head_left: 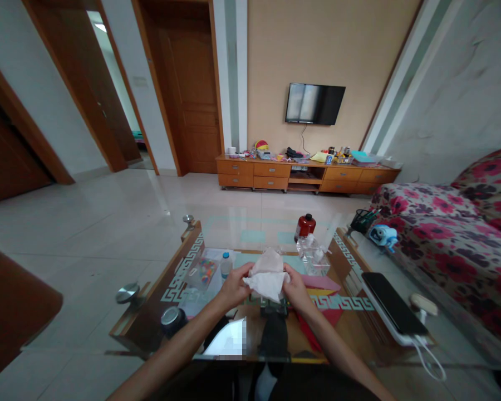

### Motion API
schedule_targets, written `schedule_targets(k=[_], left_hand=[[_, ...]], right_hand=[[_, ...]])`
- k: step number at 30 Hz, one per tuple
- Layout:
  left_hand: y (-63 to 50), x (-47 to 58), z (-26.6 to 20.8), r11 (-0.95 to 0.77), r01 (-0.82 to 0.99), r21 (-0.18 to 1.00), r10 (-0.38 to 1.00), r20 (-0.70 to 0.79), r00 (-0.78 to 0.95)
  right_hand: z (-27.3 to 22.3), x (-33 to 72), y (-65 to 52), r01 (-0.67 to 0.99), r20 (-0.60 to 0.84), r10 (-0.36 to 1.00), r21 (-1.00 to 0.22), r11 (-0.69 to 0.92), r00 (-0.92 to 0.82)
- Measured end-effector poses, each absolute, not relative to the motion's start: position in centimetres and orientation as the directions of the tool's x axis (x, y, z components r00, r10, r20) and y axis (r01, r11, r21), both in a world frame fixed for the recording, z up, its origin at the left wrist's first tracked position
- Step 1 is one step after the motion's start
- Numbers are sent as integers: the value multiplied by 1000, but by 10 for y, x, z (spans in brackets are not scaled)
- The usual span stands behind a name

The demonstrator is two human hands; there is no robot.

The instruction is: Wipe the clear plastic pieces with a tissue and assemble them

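Observation:
A white tissue (268,278), partly unfolded and creased, is stretched between my two hands above the glass coffee table (250,334). At its left edge, my left hand (236,284) pinches it with closed fingers. The opposite edge is gripped by my right hand (294,286), also closed. Just beyond my left hand stands a small clear bottle with a blue cap (226,266). Past my right hand sits a clear tissue box (317,263) with tissue at its top. Behind that box is a dark red bottle with a black cap (305,227).
A dark can (173,321) stands by my left forearm. On the right lie a phone (393,303) with a white cable, an earbud-like case (423,304), a blue toy (383,237) and a pen holder (361,221). A floral sofa (446,250) borders the table's right side.

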State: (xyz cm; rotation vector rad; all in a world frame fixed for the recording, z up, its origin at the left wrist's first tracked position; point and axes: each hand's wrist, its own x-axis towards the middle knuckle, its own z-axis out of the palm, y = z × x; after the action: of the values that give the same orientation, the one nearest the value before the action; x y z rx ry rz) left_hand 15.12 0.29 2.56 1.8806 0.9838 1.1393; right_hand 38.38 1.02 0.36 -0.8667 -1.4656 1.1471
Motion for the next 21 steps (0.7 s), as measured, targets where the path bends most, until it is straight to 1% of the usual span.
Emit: schedule_targets(k=[3,7,10,12,15,20,21], left_hand=[[3,148,25,-515,203,833,840,444,312],[1,144,29,-542,173,823,826,482,293],[-2,144,35,-584,156,797,792,516,326],[-5,147,38,-610,197,768,769,513,382],[-6,152,35,-625,306,718,760,471,447],[-2,154,24,-585,427,689,810,467,355],[-1,154,24,-585,446,677,810,462,361]], right_hand=[[-3,386,16,-49,267,943,-964,263,-197],[2,392,17,63,321,929,-939,337,-183],[12,394,10,111,350,920,-922,372,-174],[15,393,4,149,381,903,-899,411,-198],[11,391,0,229,413,868,-849,476,-277],[4,396,1,305,446,839,-789,533,-311],[5,397,1,314,462,830,-774,550,-313]])
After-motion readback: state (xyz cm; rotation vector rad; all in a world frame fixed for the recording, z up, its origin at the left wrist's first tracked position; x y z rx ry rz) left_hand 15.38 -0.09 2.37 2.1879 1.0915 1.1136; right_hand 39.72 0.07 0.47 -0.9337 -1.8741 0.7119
